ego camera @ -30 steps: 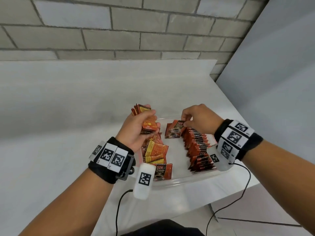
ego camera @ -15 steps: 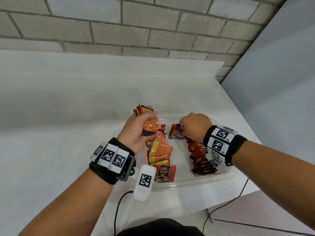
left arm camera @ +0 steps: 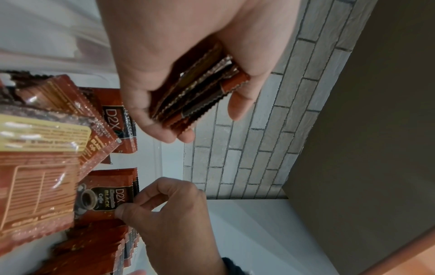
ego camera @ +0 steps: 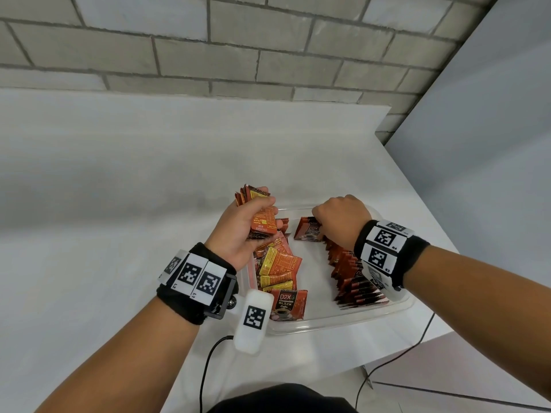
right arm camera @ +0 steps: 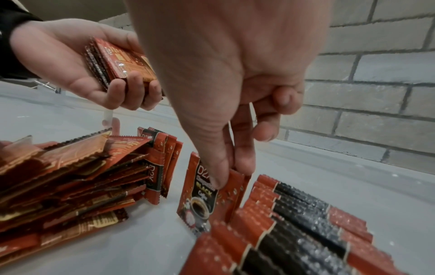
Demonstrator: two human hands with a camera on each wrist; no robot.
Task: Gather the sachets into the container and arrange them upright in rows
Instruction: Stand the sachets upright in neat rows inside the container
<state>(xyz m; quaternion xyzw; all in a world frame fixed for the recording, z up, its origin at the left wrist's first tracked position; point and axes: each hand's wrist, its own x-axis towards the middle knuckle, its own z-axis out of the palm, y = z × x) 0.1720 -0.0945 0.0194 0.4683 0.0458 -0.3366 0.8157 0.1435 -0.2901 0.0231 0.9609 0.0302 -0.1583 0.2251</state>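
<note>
A clear plastic container [ego camera: 343, 318] sits near the table's front right corner. My left hand [ego camera: 247, 225] grips a stack of red-orange coffee sachets [ego camera: 258, 214] above the container's far left corner; the stack's edges [left arm camera: 195, 96] show in the left wrist view. My right hand [ego camera: 337, 222] pinches an upright sachet [right arm camera: 202, 193] between thumb and fingers at the far end of a leaning row of sachets [ego camera: 354, 278] along the right side. A loose pile of sachets [ego camera: 277, 266] lies along the left side.
The white table [ego camera: 119, 234] stretches left and back to a grey brick wall [ego camera: 238, 46]. A grey panel [ego camera: 492, 144] stands to the right. The table's right edge is close to the container. Cables [ego camera: 396, 359] hang below the front edge.
My right hand has moved down and slightly left onto the far end of the right row. The left hand keeps its stack in about the same place.
</note>
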